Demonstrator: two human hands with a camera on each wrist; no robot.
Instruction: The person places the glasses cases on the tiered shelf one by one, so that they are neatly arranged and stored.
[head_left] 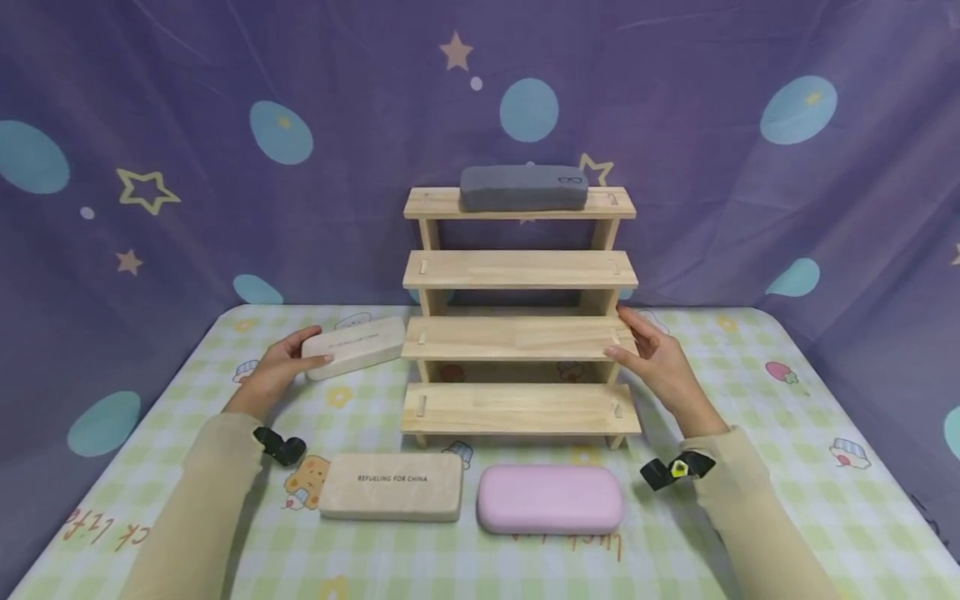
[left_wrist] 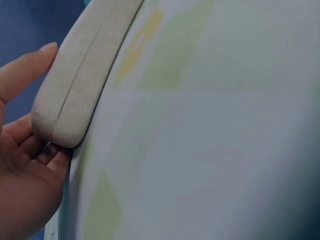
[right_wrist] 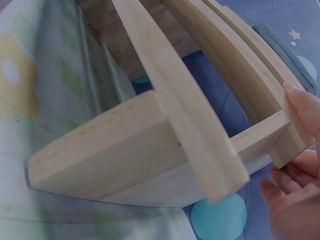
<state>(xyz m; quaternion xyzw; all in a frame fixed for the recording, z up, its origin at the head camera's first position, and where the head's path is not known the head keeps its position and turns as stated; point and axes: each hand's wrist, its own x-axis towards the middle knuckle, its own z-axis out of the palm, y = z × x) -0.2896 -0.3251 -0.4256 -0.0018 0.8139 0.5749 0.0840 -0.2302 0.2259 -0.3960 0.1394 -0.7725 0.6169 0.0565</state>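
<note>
My left hand point(head_left: 272, 371) grips the near-left end of a cream glasses case point(head_left: 356, 347), thumb over its top and fingers curled round the end. In the left wrist view, the case point(left_wrist: 82, 75) shows a seam along its side and lies close over the cloth. Its far end reaches the left side of a four-step wooden display stand point(head_left: 517, 337). On the stand's right side, my right hand point(head_left: 666, 367) holds the end of the second step from the bottom, as the right wrist view also shows, with thumb in front and fingers behind.
A grey-blue glasses case point(head_left: 523, 188) lies on the top step. In front of the stand, a cream case point(head_left: 392, 498) printed "REFUELING FOR CHINA" lies beside a pink case point(head_left: 551, 500). A checked cloth point(head_left: 772, 433) covers the table, with a purple curtain point(head_left: 675, 167) behind.
</note>
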